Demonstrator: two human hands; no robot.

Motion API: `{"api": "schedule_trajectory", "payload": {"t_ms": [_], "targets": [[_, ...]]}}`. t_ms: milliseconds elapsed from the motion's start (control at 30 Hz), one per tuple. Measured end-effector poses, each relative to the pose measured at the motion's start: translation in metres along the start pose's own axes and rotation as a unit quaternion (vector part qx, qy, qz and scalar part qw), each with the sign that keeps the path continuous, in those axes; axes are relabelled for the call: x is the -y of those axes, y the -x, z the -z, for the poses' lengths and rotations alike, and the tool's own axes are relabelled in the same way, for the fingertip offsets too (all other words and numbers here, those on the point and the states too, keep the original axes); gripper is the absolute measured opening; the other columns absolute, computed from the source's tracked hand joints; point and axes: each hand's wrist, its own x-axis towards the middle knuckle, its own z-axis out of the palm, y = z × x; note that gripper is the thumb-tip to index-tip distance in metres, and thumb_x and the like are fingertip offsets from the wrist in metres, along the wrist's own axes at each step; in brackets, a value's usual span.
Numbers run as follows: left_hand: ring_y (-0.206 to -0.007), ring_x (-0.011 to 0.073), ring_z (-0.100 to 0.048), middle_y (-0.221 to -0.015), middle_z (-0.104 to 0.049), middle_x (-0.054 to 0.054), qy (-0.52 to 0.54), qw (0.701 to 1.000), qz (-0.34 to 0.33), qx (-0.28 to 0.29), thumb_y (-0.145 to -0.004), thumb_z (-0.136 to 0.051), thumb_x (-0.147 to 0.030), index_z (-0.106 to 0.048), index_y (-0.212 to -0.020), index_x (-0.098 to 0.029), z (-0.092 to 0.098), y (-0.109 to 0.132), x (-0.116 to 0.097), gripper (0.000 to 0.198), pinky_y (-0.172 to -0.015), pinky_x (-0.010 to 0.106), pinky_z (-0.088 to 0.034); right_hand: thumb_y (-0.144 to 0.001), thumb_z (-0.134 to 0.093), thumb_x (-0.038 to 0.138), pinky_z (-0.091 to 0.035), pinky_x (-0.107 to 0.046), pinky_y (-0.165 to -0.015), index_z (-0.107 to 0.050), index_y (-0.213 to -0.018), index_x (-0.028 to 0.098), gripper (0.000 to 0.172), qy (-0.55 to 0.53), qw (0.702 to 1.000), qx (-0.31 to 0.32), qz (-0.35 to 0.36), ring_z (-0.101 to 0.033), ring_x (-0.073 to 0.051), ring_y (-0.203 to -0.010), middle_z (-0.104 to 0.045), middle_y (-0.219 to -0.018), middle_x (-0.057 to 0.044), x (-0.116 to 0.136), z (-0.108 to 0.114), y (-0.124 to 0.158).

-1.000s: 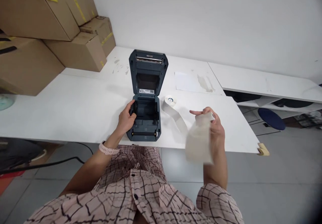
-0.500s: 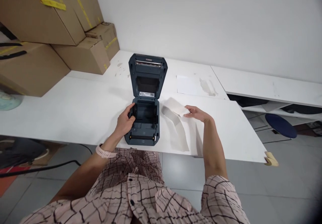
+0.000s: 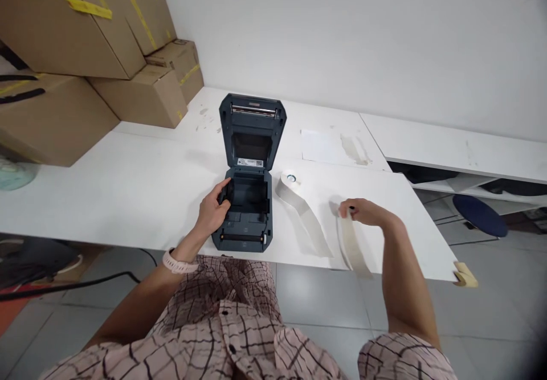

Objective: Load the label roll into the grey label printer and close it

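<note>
A dark label printer [image 3: 248, 112] stands on the white table with its lid raised and its inside bare of any roll. My left hand [image 3: 214, 209] grips the printer's left side, fingertips inside by the roll holder. To the printer's right sits a white label roll [image 3: 284, 179], its loose end [image 3: 311, 229] trailing toward the table's front edge. Farther right, my right hand [image 3: 363, 210] is closed on a paper strip [image 3: 354, 243]. The strip hangs down past the front edge and is blurred by motion.
Cardboard boxes [image 3: 145, 95] are stacked at the back left. A white sheet [image 3: 318, 145] lies behind the roll. A piece of tan tape [image 3: 465, 275] sticks to the right front corner. A blue stool [image 3: 479, 215] stands beyond, near the shelf.
My right hand has moved right and toward me with the paper strip, away from the label roll, which now shows its core. My left hand stays on the printer.
</note>
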Motion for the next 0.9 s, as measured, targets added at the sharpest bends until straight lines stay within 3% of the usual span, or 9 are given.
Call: {"api": "schedule_trajectory", "payload": {"t_ms": [167, 267, 333, 433, 500, 600, 700, 800, 900], "targets": [[-0.124, 0.0291, -0.066, -0.134, -0.072, 0.007, 0.01, 1.0, -0.008, -0.007, -0.072, -0.058, -0.017, -0.061, -0.145, -0.021, -0.002, -0.002, 0.004, 0.074, -0.114, 0.048, -0.049, -0.077, -0.054, 0.011, -0.056, -0.033, -0.084, -0.074, -0.111, 0.027, 0.043, -0.033, 0.994, -0.058, 0.09, -0.069, -0.02, -0.085, -0.075, -0.113, -0.004, 0.043, -0.033, -0.042], [-0.128, 0.0293, -0.065, -0.136, -0.071, 0.006, 0.017, 1.0, -0.013, -0.009, -0.071, -0.058, -0.016, -0.061, -0.145, -0.022, -0.003, -0.003, 0.007, 0.074, -0.117, 0.049, -0.047, -0.085, -0.06, 0.02, -0.057, -0.038, -0.087, -0.055, -0.147, 0.031, 0.064, -0.019, 0.994, -0.024, 0.108, -0.07, -0.022, -0.091, -0.071, -0.129, -0.008, 0.056, -0.031, -0.047], [-0.131, 0.0296, -0.063, -0.14, -0.069, 0.006, 0.025, 1.0, -0.015, -0.008, -0.072, -0.058, -0.015, -0.06, -0.146, -0.023, -0.003, -0.003, 0.009, 0.075, -0.119, 0.049, -0.045, -0.087, -0.062, 0.026, -0.057, -0.041, -0.091, -0.04, -0.159, 0.033, 0.075, -0.03, 0.993, -0.017, 0.116, -0.07, -0.027, -0.108, -0.066, -0.141, -0.011, 0.058, -0.02, -0.046], [-0.135, 0.0306, -0.061, -0.144, -0.067, 0.007, 0.042, 0.999, -0.017, -0.003, -0.072, -0.059, -0.013, -0.054, -0.152, -0.026, -0.003, -0.002, 0.01, 0.081, -0.12, 0.051, -0.044, -0.088, -0.067, 0.034, -0.053, -0.045, -0.104, -0.033, -0.161, 0.035, 0.081, -0.09, 0.984, -0.045, 0.149, -0.053, -0.032, -0.143, -0.056, -0.155, -0.01, 0.067, -0.002, -0.055], [-0.136, 0.031, -0.06, -0.146, -0.066, 0.008, 0.051, 0.999, -0.009, -0.001, -0.073, -0.06, -0.011, -0.045, -0.158, -0.028, -0.004, -0.001, 0.01, 0.088, -0.119, 0.053, -0.044, -0.081, -0.075, 0.036, -0.05, -0.047, -0.109, -0.035, -0.16, 0.033, 0.089, -0.121, 0.978, -0.025, 0.165, -0.045, -0.034, -0.149, -0.052, -0.159, -0.01, 0.081, 0.002, -0.071], [-0.138, 0.0311, -0.06, -0.148, -0.064, 0.009, 0.055, 0.998, 0.01, -0.001, -0.075, -0.06, -0.011, -0.035, -0.163, -0.029, -0.005, 0.001, 0.007, 0.093, -0.119, 0.056, -0.043, -0.069, -0.08, 0.032, -0.052, -0.051, -0.106, -0.05, -0.148, 0.027, 0.084, -0.154, 0.971, 0.026, 0.179, -0.057, -0.037, -0.137, -0.059, -0.15, -0.012, 0.105, -0.006, -0.1], [-0.14, 0.0308, -0.058, -0.152, -0.061, 0.01, 0.052, 0.998, 0.029, -0.002, -0.077, -0.059, -0.01, -0.033, -0.164, -0.029, -0.006, 0.002, 0.002, 0.093, -0.121, 0.057, -0.04, -0.063, -0.081, 0.031, -0.051, -0.051, -0.106, -0.062, -0.127, 0.021, 0.067, -0.207, 0.958, 0.0, 0.201, -0.065, -0.034, -0.121, -0.069, -0.13, -0.011, 0.116, -0.016, -0.114], [-0.148, 0.0313, -0.05, -0.159, -0.054, 0.011, 0.048, 0.998, 0.043, 0.006, -0.079, -0.057, -0.01, -0.033, -0.164, -0.028, -0.005, 0.004, -0.004, 0.091, -0.123, 0.056, -0.038, -0.063, -0.084, 0.039, -0.054, -0.049, -0.1, -0.064, -0.119, 0.021, 0.063, -0.269, 0.938, -0.077, 0.205, -0.067, -0.034, -0.114, -0.071, -0.123, -0.011, 0.116, -0.015, -0.103], [-0.151, 0.0324, -0.046, -0.161, -0.052, 0.01, 0.053, 0.997, 0.052, 0.019, -0.08, -0.057, -0.01, -0.033, -0.164, -0.031, -0.005, 0.006, -0.008, 0.089, -0.122, 0.057, -0.04, -0.071, -0.081, 0.053, -0.059, -0.047, -0.088, -0.06, -0.129, 0.025, 0.068, -0.362, 0.898, -0.115, 0.223, -0.071, -0.032, -0.106, -0.073, -0.124, -0.011, 0.128, -0.007, -0.079]]}}
